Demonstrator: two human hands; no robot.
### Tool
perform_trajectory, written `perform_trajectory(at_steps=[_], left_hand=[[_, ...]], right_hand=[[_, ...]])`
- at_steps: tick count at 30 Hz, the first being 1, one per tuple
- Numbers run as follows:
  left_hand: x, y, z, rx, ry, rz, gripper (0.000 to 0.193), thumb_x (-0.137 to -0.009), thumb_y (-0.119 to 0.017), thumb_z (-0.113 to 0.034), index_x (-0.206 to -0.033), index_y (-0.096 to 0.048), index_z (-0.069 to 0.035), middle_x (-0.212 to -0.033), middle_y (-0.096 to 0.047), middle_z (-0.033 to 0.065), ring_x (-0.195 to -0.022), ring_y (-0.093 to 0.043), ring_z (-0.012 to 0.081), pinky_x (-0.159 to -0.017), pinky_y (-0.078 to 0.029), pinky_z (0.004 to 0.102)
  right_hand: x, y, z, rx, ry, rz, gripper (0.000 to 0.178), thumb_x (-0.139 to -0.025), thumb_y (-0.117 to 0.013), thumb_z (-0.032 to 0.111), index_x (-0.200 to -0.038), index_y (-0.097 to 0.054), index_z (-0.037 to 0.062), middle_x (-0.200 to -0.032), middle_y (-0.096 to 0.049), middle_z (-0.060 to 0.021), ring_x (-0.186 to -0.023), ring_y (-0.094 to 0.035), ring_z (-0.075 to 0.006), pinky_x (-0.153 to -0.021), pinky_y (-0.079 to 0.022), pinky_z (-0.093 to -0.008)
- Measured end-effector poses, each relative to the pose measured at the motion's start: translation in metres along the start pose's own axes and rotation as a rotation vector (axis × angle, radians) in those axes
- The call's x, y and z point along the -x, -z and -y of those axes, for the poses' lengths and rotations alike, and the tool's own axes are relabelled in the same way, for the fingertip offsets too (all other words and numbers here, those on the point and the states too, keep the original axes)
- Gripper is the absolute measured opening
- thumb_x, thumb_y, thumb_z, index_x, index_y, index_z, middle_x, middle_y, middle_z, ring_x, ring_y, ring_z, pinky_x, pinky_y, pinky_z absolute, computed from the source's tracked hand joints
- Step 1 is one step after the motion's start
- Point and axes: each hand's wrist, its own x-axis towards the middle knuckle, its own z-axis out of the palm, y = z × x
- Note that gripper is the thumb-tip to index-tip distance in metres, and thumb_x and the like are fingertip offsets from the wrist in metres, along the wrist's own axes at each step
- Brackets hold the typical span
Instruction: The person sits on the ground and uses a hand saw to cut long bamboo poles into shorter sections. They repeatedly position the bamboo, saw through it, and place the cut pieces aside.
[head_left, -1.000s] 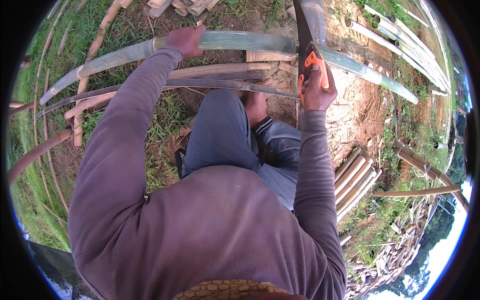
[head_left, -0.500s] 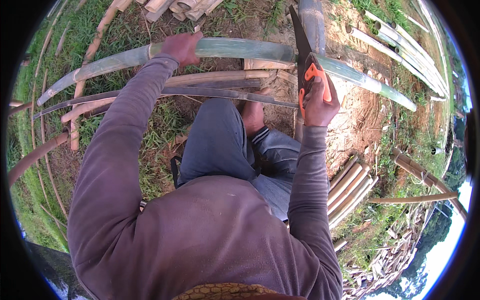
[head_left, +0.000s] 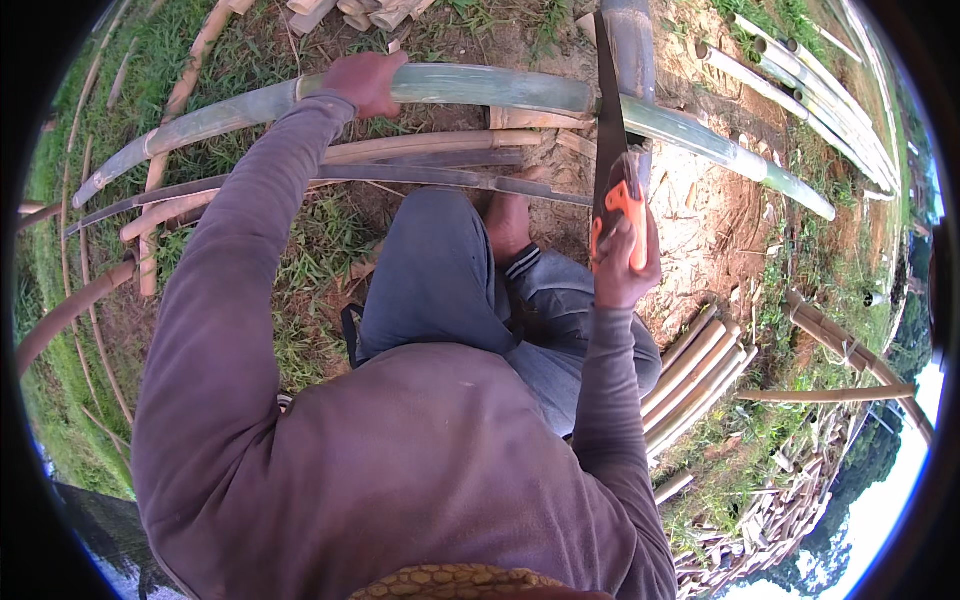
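Note:
A long green bamboo pole (head_left: 490,88) lies crosswise in front of me, its far-right part over a thicker grey bamboo log (head_left: 630,45). My left hand (head_left: 366,84) is closed around the pole left of its middle. In my right hand (head_left: 628,262) is the orange handle of a hand saw (head_left: 610,130), gripped by wrapped fingers. The saw's dark blade points away from me and crosses the pole beside the log. How deep the blade sits in the bamboo I cannot tell.
Split bamboo strips (head_left: 430,176) lie between the pole and my bent knee (head_left: 430,260). Cut bamboo lengths (head_left: 695,380) are stacked to my right. More poles (head_left: 800,110) lie at the far right, and cut pieces (head_left: 385,12) at the far edge. Bare soil and grass surround me.
My right hand has drawn the saw back toward me, so more of the blade shows beyond the handle. My left hand stays on the pole, which has shifted slightly away.

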Motion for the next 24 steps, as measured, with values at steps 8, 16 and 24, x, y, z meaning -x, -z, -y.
perform_trajectory(at_steps=[8,16,24], left_hand=[[-0.009,0.024,0.01,0.02,0.007,0.076,0.078,-0.069,-0.088,-0.033,-0.139,-0.061,-0.012,-0.115,-0.076,0.0188,-0.106,-0.074,0.0362,-0.093,-0.059,0.0503],[-0.051,0.01,0.039,0.183,-0.17,0.234,0.076,-0.063,-0.088,-0.029,-0.132,-0.064,-0.009,-0.111,-0.074,0.0189,-0.105,-0.072,0.037,-0.092,-0.056,0.0487],[0.002,-0.016,0.023,-0.09,-0.196,-0.45,0.085,-0.072,-0.091,-0.031,-0.145,-0.051,-0.018,-0.13,-0.066,0.0148,-0.117,-0.067,0.0377,-0.103,-0.051,0.0521]], right_hand=[[0.046,0.024,0.0,-0.09,-0.145,0.036,0.048,-0.107,-0.066,0.02,-0.146,-0.055,-0.0062,-0.129,-0.066,-0.0148,-0.105,-0.066,-0.0168,-0.085,-0.058,-0.0306],[0.056,0.022,-0.009,-0.183,-0.027,-0.046,0.055,-0.106,-0.068,0.017,-0.151,-0.049,-0.008,-0.139,-0.064,-0.0197,-0.117,-0.067,-0.0239,-0.098,-0.06,-0.0369],[-0.05,-0.02,-0.017,0.134,0.148,0.072,0.05,-0.099,-0.075,0.013,-0.142,-0.056,-0.0051,-0.127,-0.064,-0.0122,-0.114,-0.062,-0.016,-0.098,-0.052,-0.0315]])
